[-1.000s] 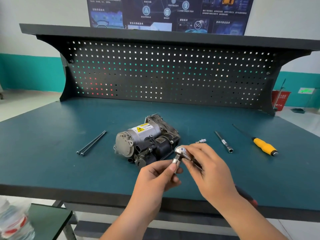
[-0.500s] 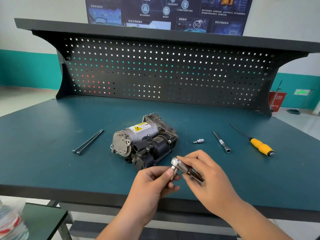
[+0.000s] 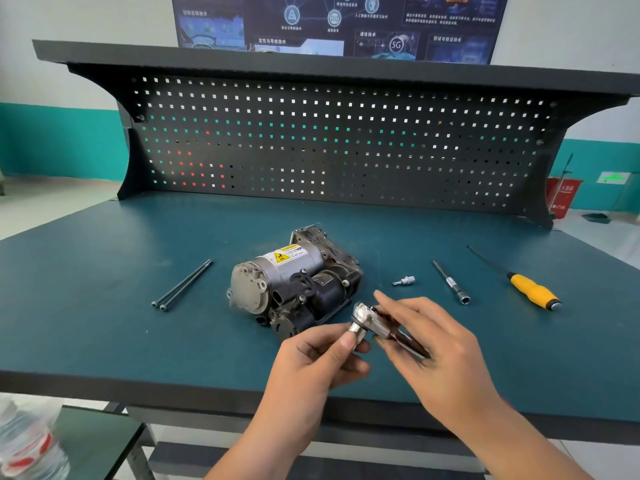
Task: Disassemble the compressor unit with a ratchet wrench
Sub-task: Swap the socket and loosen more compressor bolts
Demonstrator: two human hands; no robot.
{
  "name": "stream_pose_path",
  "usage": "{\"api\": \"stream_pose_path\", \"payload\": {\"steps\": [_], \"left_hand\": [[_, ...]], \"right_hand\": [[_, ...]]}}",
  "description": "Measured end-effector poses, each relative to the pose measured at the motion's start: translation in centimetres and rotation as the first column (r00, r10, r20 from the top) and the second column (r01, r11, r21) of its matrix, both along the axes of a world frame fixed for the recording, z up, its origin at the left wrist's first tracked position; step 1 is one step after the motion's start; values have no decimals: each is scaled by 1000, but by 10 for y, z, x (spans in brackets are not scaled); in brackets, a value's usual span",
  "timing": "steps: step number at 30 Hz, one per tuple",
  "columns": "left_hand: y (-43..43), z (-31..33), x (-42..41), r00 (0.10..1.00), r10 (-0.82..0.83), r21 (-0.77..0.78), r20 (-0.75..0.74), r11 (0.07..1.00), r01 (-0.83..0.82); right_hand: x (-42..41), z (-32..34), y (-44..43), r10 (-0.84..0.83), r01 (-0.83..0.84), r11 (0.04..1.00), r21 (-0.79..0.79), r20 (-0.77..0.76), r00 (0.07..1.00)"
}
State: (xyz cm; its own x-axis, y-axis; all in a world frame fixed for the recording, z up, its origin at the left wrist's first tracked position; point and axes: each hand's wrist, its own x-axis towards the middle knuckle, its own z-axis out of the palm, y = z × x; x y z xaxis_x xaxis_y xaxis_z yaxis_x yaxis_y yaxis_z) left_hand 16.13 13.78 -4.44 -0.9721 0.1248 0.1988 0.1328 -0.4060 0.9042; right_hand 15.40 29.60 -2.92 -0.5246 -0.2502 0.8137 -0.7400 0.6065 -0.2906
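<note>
The compressor unit [image 3: 294, 282], a grey cylinder with a yellow warning label and black fittings, lies in the middle of the teal bench. Just in front of it, above the bench, my right hand [image 3: 440, 348] grips the ratchet wrench [image 3: 375, 322] by its dark handle, chrome head pointing left. My left hand [image 3: 318, 362] pinches a small chrome socket [image 3: 356, 332] that sits under the ratchet head. Most of the wrench handle is hidden by my right hand.
Two long black bolts [image 3: 181, 285] lie left of the compressor. To its right lie a small bit socket [image 3: 404, 280], an extension bar [image 3: 452, 283] and a yellow-handled screwdriver [image 3: 530, 289]. A perforated back panel [image 3: 329, 140] closes the bench's rear.
Both hands with the wrench have dropped slightly toward the bench's front edge. The grip on wrench and socket stays the same.
</note>
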Motion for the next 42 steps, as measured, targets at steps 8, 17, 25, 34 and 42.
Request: {"api": "stream_pose_path", "payload": {"steps": [8,17,25,34,42], "left_hand": [[-1,0,3,1000,-18,27,8,999,18],[2,-3,1,999,-11,55,31,998,9],[-16,-7,-12,993,-113,-29,-16,993,112],[-23,-13,-12,951,-90,-199,-296,980,31],[-26,-18,-8,666,83,-316,-741,832,-456]], "right_hand": [[-3,-2,-2,3,-3,1000,1,2,1000],[0,-3,-3,5,-5,1000,-8,39,999],[2,9,1,11,-40,968,249,116,993],[-4,7,-1,59,-98,979,177,214,975],[14,-23,-18,408,55,711,-701,474,780]]}}
